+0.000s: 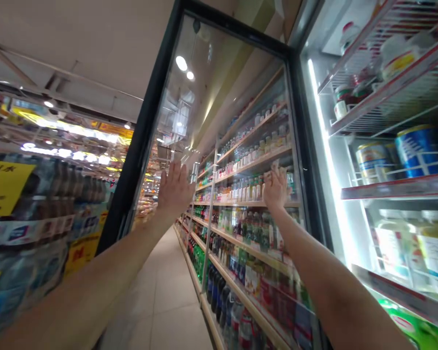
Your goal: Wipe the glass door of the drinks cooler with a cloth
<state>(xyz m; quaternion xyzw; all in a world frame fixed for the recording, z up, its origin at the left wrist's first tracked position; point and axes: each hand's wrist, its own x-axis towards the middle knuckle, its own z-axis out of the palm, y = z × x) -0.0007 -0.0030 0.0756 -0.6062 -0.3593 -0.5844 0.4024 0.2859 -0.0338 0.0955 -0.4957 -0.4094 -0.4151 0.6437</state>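
Note:
A glass cooler door (150,104) with a black frame stands open in front of me. My left hand (175,189) lies flat against its glass, fingers stretched and spread. Farther right, my right hand (276,187) is raised at the same pane with its fingers bent and bunched together. A small whitish patch shows at those fingertips; whether it is a cloth, a tissue or a reflection I cannot make out. Both arms reach up from the lower corners. Through the pane appear long shelves (237,238) of bottles and jars, mixed with reflections of ceiling lights.
At right, the lit cooler holds wire shelves (397,187) with a blue can (419,148), clear bottles (396,243) and green packs (405,316). Stacked bottle packs (47,194) with yellow price signs (7,187) stand at left. A tiled floor (164,291) runs along the aisle.

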